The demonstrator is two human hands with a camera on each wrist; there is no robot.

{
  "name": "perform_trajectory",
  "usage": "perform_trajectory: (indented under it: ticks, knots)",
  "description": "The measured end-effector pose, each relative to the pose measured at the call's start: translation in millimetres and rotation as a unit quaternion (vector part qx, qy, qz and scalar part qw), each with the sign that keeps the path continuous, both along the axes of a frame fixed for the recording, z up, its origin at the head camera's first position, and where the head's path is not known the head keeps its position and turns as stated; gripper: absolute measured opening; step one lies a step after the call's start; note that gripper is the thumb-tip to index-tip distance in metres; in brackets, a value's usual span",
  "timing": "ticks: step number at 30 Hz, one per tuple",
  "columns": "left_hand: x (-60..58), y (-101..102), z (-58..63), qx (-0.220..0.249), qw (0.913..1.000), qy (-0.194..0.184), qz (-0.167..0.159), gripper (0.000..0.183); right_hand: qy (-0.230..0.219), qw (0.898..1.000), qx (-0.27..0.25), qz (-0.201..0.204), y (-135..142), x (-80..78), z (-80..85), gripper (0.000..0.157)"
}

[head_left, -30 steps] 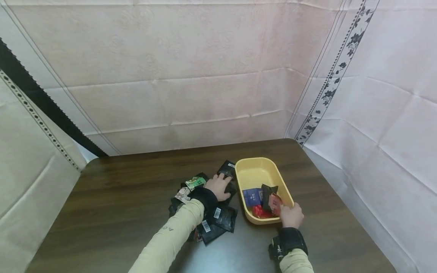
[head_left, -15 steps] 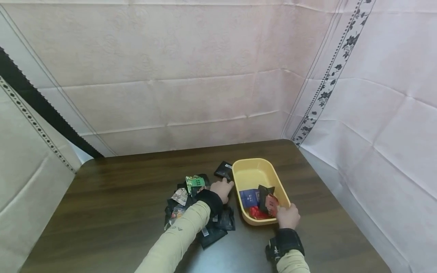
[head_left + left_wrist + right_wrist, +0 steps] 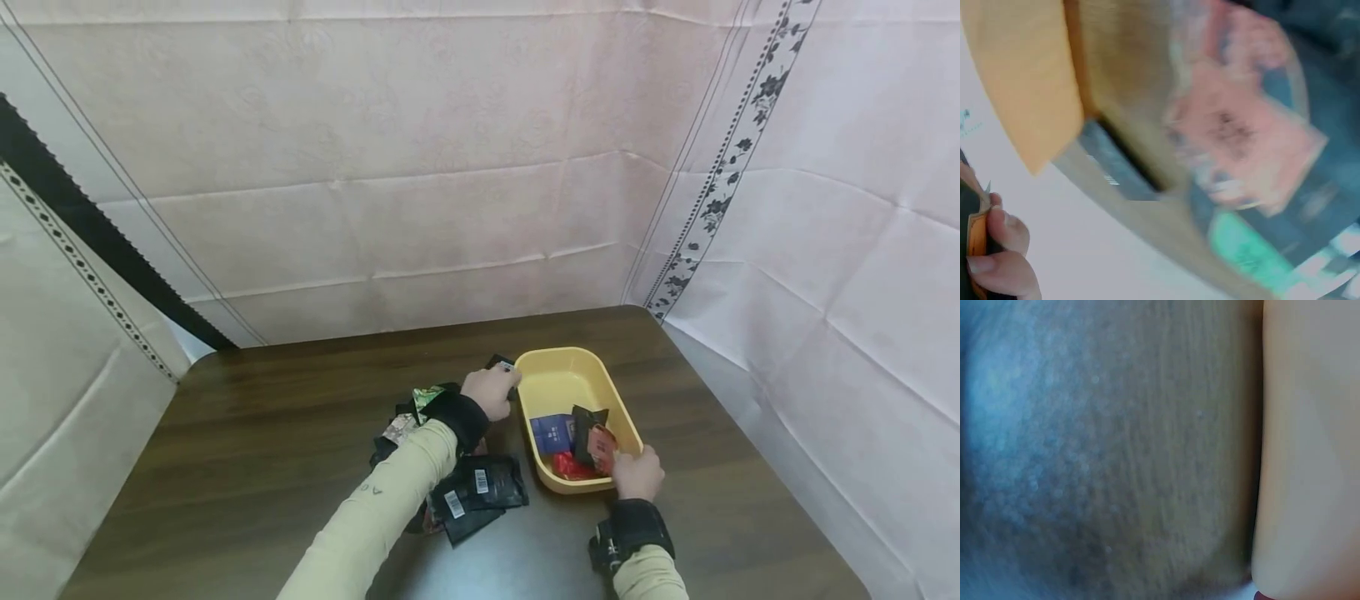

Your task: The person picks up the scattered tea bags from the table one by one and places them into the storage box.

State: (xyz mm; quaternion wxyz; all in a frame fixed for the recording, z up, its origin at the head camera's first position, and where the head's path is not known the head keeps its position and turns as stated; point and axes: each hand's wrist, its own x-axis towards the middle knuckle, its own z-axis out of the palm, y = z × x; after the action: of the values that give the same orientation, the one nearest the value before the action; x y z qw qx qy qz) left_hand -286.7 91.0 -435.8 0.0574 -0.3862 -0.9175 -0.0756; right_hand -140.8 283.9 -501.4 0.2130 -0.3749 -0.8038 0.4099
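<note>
My left hand (image 3: 491,393) is lifted beside the left wall of a yellow plastic tray (image 3: 543,375). In the left wrist view, its fingers (image 3: 1010,265) pinch a small dark packet (image 3: 977,244) with an orange edge. My right hand (image 3: 637,475) grips the tray's rim at the near right corner. Inside the tray lie a blue packet (image 3: 551,434), a black packet (image 3: 587,427), a pinkish-red packet (image 3: 602,448) and a red packet (image 3: 573,467). Under and beside my left forearm is a pile of black packets (image 3: 495,483), partly hidden.
Another black packet (image 3: 1116,162) lies beside the tray in the left wrist view. Packets with pink (image 3: 1241,131) and green labels (image 3: 1244,247) belong to the pile, blurred there. The brown wooden table (image 3: 270,467) is bordered by white cloth (image 3: 375,208) at the back and sides.
My left hand moved from over the pile towards the tray's left side and now holds a packet. The right hand stays on the tray's rim.
</note>
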Motion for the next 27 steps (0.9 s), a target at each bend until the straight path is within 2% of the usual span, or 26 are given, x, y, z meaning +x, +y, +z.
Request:
perform_trajectory:
  ticks: [3, 5, 8, 12, 14, 19, 23, 27]
  knots:
    - [4.5, 17, 12.4, -0.023, 0.9992, -0.01, -0.03, 0.018, -0.008, 1.0, -0.003, 0.001, 2, -0.3, 1.5, 0.034]
    - [6.6, 29, 16.4, -0.03, 0.9984, -0.017, -0.045, 0.019, -0.011, 1.0, -0.006, 0.002, 2, 0.1, 1.7, 0.034]
    - [8.4, 47, 17.9, -0.033, 0.9969, -0.03, -0.064, 0.021, -0.011, 1.0, -0.003, 0.0, 1, 1.8, 1.5, 0.033]
    - [9.3, 66, 14.1, -0.019, 0.995, -0.031, -0.093, 0.028, -0.006, 1.0, 0.006, -0.002, -1, 2.7, 1.0, 0.031]
    - [8.9, 69, 7.6, -0.016, 0.9946, -0.025, -0.099, 0.038, -0.006, 1.0, 0.005, 0.002, -4, 2.4, -0.7, 0.031]
    - [9.1, 69, -6.1, -0.044, 0.995, -0.016, -0.089, 0.066, 0.007, 1.0, 0.007, 0.004, -7, 1.9, -2.5, 0.032]
    - [7.8, 66, -10.4, -0.036, 0.9947, -0.023, -0.094, 0.067, 0.015, 1.0, 0.019, 0.0, -4, 2.2, -2.3, 0.03]
    - [4.1, 58, -11.3, -0.016, 0.9952, -0.01, -0.096, 0.063, 0.015, 1.0, 0.016, -0.001, 0, 2.9, -0.9, 0.028]
